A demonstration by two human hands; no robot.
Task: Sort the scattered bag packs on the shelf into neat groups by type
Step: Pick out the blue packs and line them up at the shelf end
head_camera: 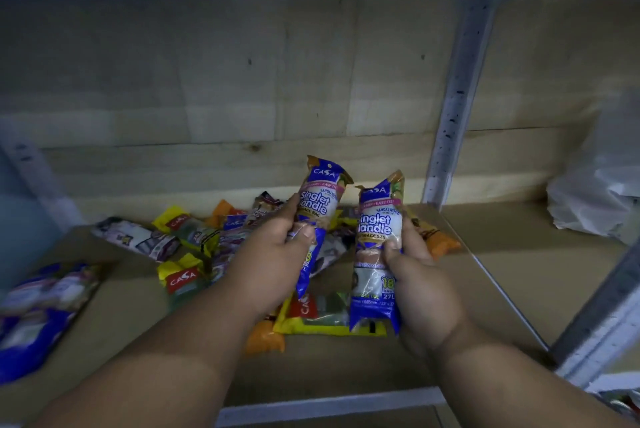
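My left hand (273,254) grips a blue Singlet Handle garbage bag pack (322,199), held upright above the pile. A second blue pack of the same kind (375,240) stands upright in the grip of my right hand (420,275). Below them, scattered packs lie on the brown shelf board (346,368): yellow packs (181,277), an orange pack (441,242), another yellow pack (318,318) and a purple-white pack (138,238). At the far left lie blue packs (41,309) grouped together.
A pale wooden back wall (242,81) closes the shelf. A grey metal upright (453,115) divides it from the right bay, where a white plastic bag (595,192) sits. The metal front rail (329,407) runs along the bottom edge.
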